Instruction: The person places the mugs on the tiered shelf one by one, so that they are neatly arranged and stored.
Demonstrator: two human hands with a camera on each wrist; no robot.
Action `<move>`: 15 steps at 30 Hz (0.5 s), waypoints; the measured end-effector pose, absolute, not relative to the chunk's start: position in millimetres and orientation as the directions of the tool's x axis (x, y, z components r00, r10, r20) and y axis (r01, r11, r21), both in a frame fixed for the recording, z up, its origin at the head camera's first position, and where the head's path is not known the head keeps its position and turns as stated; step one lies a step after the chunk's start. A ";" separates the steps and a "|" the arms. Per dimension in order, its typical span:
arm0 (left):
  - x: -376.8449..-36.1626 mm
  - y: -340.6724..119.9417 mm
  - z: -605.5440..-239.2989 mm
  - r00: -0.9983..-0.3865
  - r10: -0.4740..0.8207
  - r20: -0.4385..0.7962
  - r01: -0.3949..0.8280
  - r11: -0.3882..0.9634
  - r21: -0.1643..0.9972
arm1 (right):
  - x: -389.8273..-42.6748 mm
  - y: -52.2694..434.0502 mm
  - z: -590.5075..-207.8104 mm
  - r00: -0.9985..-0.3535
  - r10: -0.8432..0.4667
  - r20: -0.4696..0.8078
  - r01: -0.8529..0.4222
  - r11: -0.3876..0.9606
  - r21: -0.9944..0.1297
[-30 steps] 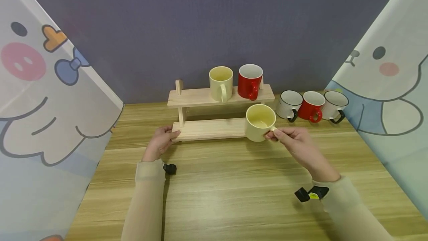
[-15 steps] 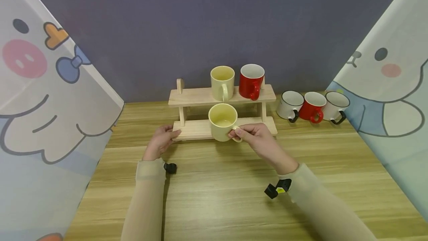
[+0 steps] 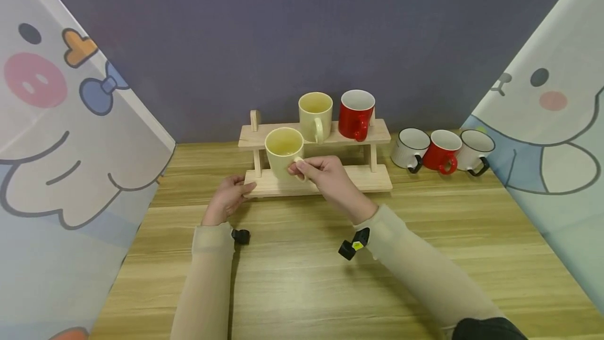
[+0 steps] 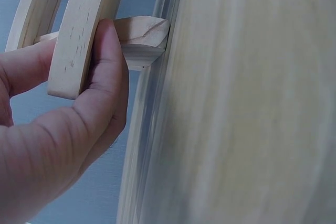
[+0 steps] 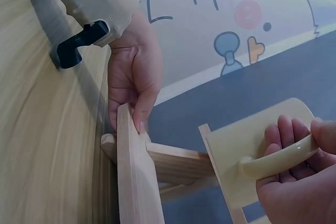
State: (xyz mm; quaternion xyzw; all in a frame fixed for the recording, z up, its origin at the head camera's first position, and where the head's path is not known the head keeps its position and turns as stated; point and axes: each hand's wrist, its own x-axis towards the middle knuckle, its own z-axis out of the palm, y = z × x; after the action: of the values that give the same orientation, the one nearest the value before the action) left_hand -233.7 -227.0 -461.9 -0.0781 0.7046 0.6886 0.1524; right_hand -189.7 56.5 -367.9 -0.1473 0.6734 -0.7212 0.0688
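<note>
My right hand (image 3: 330,180) pinches the handle of a pale yellow mug (image 3: 282,153), which is upright in front of the wooden two-tier rack (image 3: 377,177). In the right wrist view the fingers curl round that mug's handle (image 5: 278,160). My left hand (image 3: 229,198) grips the left end of the rack's lower shelf. Seen from the left wrist, thumb and fingers lie on either side of the shelf board (image 4: 76,45). On the upper shelf stand another yellow mug (image 3: 311,119) and a red mug (image 3: 350,119) with a white inside, handles facing front.
Right of the rack, a white mug (image 3: 407,151) with a black handle, a red mug (image 3: 436,157) and another white mug (image 3: 469,153) stand in a row on the wooden table (image 3: 292,277). A dark wall (image 3: 302,30) rises behind, with cartoon-printed panels at both sides.
My right hand has carried the yellow mug leftward along the lower shelf, then up towards the upper shelf's left part. My left hand keeps its grip on the rack.
</note>
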 end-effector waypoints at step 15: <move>-234.4 -225.9 -458.1 -0.934 0.102 -0.342 -0.343 0.007 0.939 | -223.0 6.1 -351.0 -0.974 -0.144 0.174 -0.165 -0.072 -0.984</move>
State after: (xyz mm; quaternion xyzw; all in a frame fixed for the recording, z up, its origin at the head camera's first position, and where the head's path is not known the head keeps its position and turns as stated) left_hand -234.4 -225.9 -458.1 -0.0873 0.6913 0.6994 0.1591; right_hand -223.0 6.1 -351.0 -0.1132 0.6813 -0.7232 -0.0074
